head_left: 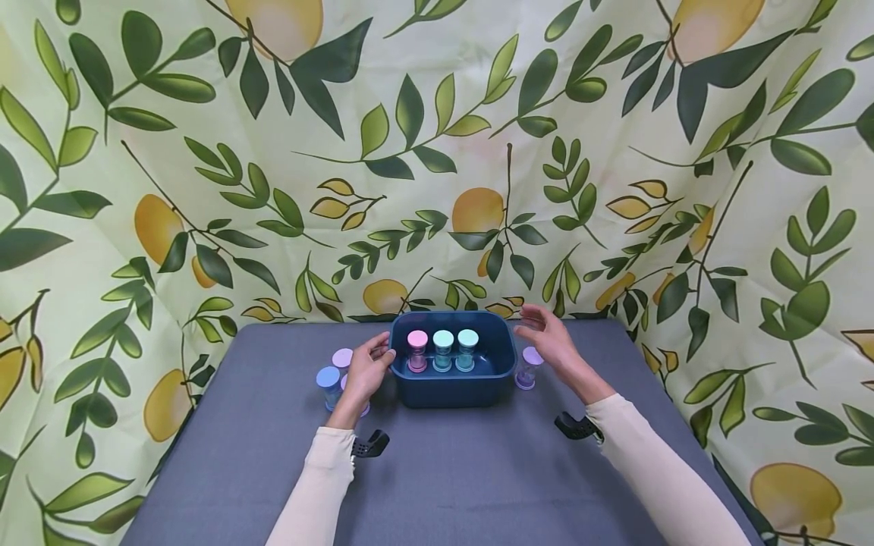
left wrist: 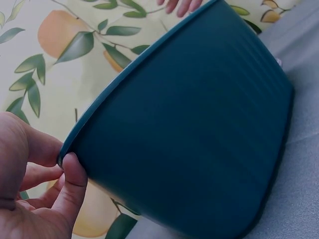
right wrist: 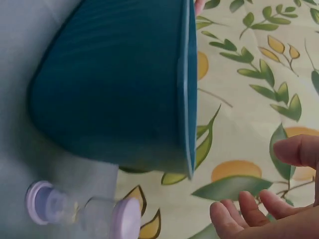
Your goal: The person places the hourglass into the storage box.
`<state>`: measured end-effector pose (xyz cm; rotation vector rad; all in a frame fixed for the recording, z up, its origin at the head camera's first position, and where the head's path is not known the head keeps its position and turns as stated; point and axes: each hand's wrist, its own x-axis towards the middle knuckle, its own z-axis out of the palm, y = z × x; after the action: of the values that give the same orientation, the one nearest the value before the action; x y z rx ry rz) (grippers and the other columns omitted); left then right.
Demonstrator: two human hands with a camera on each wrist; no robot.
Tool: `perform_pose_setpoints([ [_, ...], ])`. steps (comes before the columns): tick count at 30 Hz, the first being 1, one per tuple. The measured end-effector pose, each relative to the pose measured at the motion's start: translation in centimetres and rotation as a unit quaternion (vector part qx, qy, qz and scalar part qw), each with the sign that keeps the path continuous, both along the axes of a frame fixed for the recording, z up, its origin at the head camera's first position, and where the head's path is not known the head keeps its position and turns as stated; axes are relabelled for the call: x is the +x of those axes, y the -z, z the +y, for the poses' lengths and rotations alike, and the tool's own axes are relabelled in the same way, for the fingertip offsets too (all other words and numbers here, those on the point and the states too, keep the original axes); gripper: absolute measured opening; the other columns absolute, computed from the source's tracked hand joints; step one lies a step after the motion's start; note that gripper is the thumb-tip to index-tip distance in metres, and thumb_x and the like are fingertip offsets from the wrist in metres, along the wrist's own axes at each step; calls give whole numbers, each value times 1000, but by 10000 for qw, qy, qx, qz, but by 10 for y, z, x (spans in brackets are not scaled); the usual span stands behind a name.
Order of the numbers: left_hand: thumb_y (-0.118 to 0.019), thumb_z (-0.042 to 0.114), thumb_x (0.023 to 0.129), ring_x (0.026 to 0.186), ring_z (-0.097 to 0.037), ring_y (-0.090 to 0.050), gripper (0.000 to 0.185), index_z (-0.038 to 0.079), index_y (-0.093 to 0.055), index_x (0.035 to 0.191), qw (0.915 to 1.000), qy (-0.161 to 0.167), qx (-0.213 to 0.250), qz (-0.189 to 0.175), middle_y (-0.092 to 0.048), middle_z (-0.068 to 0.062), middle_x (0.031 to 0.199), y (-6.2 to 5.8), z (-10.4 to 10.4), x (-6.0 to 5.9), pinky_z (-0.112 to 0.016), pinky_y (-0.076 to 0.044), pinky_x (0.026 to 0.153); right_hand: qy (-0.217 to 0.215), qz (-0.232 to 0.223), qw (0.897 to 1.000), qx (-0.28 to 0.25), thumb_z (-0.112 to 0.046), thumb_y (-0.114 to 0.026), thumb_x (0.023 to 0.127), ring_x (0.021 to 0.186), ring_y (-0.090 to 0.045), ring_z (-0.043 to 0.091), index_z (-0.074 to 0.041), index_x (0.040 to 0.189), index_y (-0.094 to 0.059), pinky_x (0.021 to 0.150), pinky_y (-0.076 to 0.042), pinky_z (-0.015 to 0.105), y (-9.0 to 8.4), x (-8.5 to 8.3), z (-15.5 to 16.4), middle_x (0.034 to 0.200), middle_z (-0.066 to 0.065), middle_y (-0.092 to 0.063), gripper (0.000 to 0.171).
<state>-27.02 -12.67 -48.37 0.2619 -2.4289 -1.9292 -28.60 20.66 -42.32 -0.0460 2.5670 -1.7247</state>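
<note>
The left hand [head_left: 364,373] pinches the bin [head_left: 451,393] by its rim; three timers [head_left: 443,353] stand inside. The right hand [head_left: 558,350], loosely spread and empty, is near a purple timer [head_left: 527,369].

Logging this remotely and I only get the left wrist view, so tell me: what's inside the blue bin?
Observer: The bin holds three hourglass-shaped timers: one pink timer and two teal timers.
Operator: I see fingertips past the rim. Is the right hand holding anything?
Observer: No, the right wrist view shows it holding nothing.
Operator: And what stands on the table to the left of the bin?
Observer: A blue timer with lilac timers, partly hidden by the left hand in the head view.
</note>
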Motion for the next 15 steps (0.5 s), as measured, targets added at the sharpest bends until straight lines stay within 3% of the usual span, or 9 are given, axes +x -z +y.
perform_pose_setpoints([
  [8,-60,10,95,116,-30,-58,48,10,-52,142,10000,-41,17,-34,-58,-16,133,1,1,-1,-34,-58,84,192,196,9991,329,-19,-60,98,140,-39,37,-3,143,-42,114,-35,55,12,11,26,148,20,-45,51],
  [15,-60,10,95,115,-29,-59,48,10,-52,142,10000,-64,27,-66,-58,-15,133,1,1,-1,-34,-58,84,254,257,9992,159,-17,-57,99,139,-40,37,-2,143,-42,114,-34,54,29,15,40,148,21,-44,48],
])
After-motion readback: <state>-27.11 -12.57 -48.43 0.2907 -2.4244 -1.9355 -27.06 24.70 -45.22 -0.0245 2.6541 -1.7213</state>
